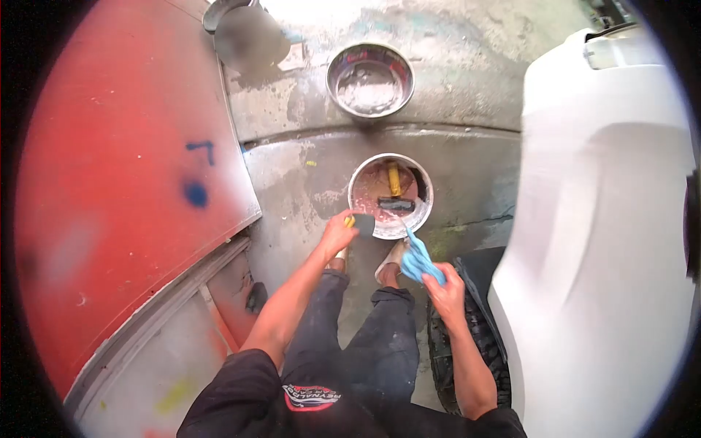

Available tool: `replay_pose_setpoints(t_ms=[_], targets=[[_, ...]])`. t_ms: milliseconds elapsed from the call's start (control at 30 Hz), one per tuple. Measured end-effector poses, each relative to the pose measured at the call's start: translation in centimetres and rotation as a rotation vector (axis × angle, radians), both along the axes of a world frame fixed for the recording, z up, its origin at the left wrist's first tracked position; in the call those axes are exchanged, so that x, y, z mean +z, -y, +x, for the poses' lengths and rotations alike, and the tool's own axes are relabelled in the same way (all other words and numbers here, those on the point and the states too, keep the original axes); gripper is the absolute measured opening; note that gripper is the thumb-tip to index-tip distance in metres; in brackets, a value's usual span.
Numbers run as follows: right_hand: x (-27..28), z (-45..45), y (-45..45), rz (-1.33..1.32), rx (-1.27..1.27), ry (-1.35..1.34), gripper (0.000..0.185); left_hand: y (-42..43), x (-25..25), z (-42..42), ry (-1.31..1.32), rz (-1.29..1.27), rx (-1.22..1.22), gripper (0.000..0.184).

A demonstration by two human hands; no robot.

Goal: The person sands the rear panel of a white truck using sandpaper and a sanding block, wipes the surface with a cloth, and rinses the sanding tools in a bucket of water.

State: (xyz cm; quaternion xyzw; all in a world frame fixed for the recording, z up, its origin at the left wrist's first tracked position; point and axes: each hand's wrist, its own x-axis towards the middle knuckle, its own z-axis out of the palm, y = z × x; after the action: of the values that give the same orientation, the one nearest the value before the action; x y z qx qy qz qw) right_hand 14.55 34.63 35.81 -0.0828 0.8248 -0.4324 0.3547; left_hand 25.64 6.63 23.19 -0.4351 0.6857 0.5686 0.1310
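Observation:
My left hand (339, 233) is closed on a small dark grey flat piece (364, 225) with a bit of yellow beside the fingers; its exact kind is unclear. It is at the near left rim of a round metal basin (355, 182) holding pinkish, cloudy water. My right hand (447, 286) grips a light blue cloth (417, 259), which hangs bunched, its far tip at the basin's near rim. Inside the basin lies a tool with a yellow handle (394, 179) and a dark, wide head (396, 205).
A second metal basin (332, 86) with liquid stands farther off on the stained concrete floor (292, 175). To the left is a large red panel (131, 146). A white vehicle body part (577, 219) rises at the right, with a black tyre (478, 321) beside it.

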Motion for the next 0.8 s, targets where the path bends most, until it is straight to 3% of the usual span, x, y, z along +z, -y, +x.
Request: replay_pose_setpoints(t_ms=[67, 167, 200, 233, 333, 433, 467, 533, 600, 667, 800], targets=[[9.6, -0.6, -2.1, 0.025, -0.136, 0.017, 0.027, -0.6, 2.6, 1.3, -0.012, 0.076, 0.035, 0.041], [27.8, -1.4, -4.9, 0.205, -0.088, -0.29, 0.023, -1.4, 5.4, 2.4, -0.012, 0.151, 0.018, 0.039], [32.9, -0.7, -7.0, 0.234, -0.203, -0.326, 0.02, -1.6, 7.0, 2.6, 0.013, 0.202, 0.019, 0.041], [37.5, 0.2, -9.3, 0.21, -0.253, -0.5, 0.021, -1.3, 8.4, 2.7, 0.007, 0.201, -0.095, 0.043], [47.2, 2.8, -15.0, 0.106, -0.584, -0.95, 0.036, -1.8, 10.3, 3.8, -0.093, 0.393, -0.025, 0.043], [49.5, 0.0, -12.6, 1.067, -0.118, -1.694, 0.057, -3.1, 13.4, 4.8, -0.151, 0.469, 0.224, 0.045], [48.1, -1.8, -13.0, 1.279, -0.077, -1.768, 0.059, -3.0, 14.2, 5.1, -0.185, 0.447, 0.177, 0.043], [44.8, -5.4, -14.0, 1.487, 0.044, -1.84, 0.06, -2.7, 15.6, 5.7, -0.244, 0.407, 0.094, 0.041], [44.0, -8.5, -12.6, 1.442, 0.174, -1.822, 0.057, -2.6, 16.4, 6.5, -0.265, 0.449, 0.104, 0.043], [45.0, -12.3, -9.8, 1.351, 0.264, -1.844, 0.055, -2.3, 16.3, 6.8, -0.302, 0.481, 0.108, 0.043], [47.8, -18.6, -2.2, 1.702, 0.315, -1.874, 0.052, -2.8, 18.4, 7.4, -0.296, 0.484, 0.229, 0.045]])
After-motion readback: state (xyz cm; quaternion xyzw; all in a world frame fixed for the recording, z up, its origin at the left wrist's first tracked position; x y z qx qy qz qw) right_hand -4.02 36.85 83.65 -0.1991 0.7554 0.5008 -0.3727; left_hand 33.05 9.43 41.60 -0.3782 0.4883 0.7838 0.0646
